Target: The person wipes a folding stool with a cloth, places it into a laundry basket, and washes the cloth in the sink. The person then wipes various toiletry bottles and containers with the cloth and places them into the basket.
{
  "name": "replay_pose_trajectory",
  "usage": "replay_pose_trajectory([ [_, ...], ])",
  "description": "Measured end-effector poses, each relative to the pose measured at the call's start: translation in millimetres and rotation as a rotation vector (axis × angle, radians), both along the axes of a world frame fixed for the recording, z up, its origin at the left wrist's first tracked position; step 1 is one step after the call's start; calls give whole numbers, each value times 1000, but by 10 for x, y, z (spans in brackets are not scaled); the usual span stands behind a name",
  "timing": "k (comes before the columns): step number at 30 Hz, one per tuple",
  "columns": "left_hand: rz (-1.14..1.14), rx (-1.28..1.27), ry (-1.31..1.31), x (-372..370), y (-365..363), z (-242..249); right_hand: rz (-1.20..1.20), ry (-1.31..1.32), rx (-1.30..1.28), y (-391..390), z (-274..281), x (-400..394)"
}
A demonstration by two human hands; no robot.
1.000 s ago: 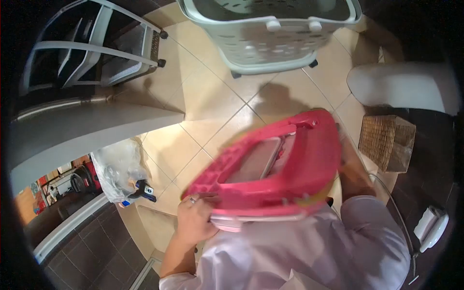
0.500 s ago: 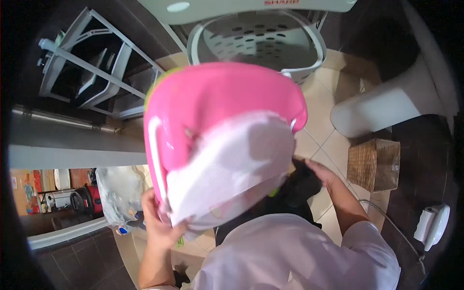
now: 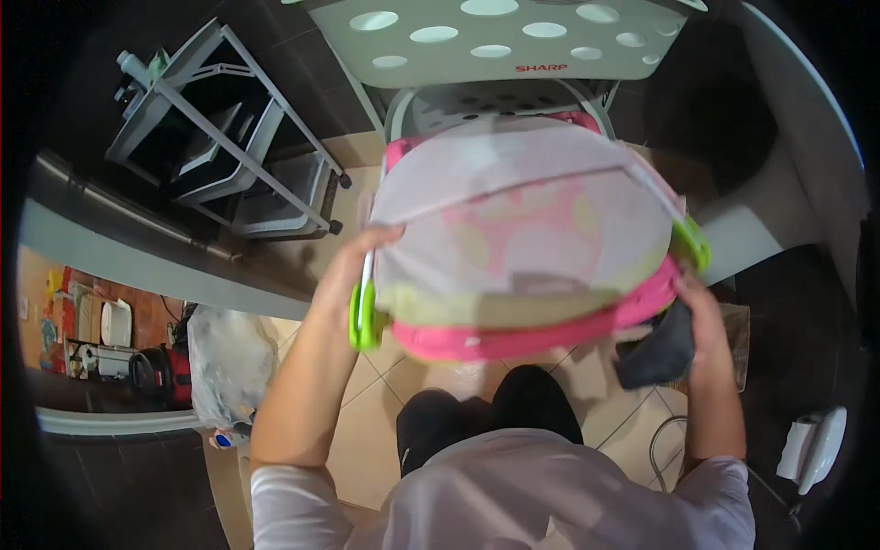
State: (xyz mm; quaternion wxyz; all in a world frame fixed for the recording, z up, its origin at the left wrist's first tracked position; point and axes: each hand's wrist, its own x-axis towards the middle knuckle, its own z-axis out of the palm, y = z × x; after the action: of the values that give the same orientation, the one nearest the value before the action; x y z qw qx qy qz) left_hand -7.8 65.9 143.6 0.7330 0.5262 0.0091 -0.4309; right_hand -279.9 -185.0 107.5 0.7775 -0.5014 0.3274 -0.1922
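A pink baby bathtub [image 3: 500, 344] with green side feet is held up in front of me, tilted. Its white mesh sling [image 3: 522, 229], printed with a faded pink and yellow pattern, faces me. My left hand [image 3: 353, 261] grips the left edge, with the fingertips on the sling above a green foot. On the other side my right hand [image 3: 701, 316] closes on the pink rim near the right green foot. A black cloth [image 3: 658, 348] hangs from this same hand, beneath the rim.
A two-tier laundry basket stand [image 3: 440, 69] stands beyond the tub. At left are a wheeled cart [image 3: 234, 156] and a clear plastic bag [image 3: 229, 357] by the doorway. A white pedestal [image 3: 756, 234] and a wicker basket [image 3: 736, 353] are at right, the basket partly hidden.
The tub has turned and shifted right, so its sling now faces me more fully. My right hand, with the black cloth, has come up onto the tub's rim; my left hand has risen.
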Motion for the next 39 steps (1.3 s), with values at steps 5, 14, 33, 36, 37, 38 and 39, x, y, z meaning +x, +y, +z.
replay_pose_trajectory([
  [5, 2, -40, -106, 623, -588, -65, -19, -104, 298, -435, 285, 681],
  [14, -230, 223, -23, 1587, -1210, -292, 156, 92, 394, -1150, 71, 1656],
  [33, -233, 515, -436, 1985, -1915, -1320, 514, 449, -427, -1788, -641, 2390],
  [36, -234, 581, -542, 1984, -1889, -1380, 520, 822, -705, -1293, 309, 2333],
  [37, -252, 612, -592, 1999, -1874, -1382, 523, 830, -699, -1321, 267, 2250],
  [38, -274, 647, -645, 2021, -1867, -1376, 440, 681, -730, -1425, 207, 2142],
  [39, -294, 696, -722, 2045, -1862, -1345, 355, 525, -760, -1529, 168, 2041],
])
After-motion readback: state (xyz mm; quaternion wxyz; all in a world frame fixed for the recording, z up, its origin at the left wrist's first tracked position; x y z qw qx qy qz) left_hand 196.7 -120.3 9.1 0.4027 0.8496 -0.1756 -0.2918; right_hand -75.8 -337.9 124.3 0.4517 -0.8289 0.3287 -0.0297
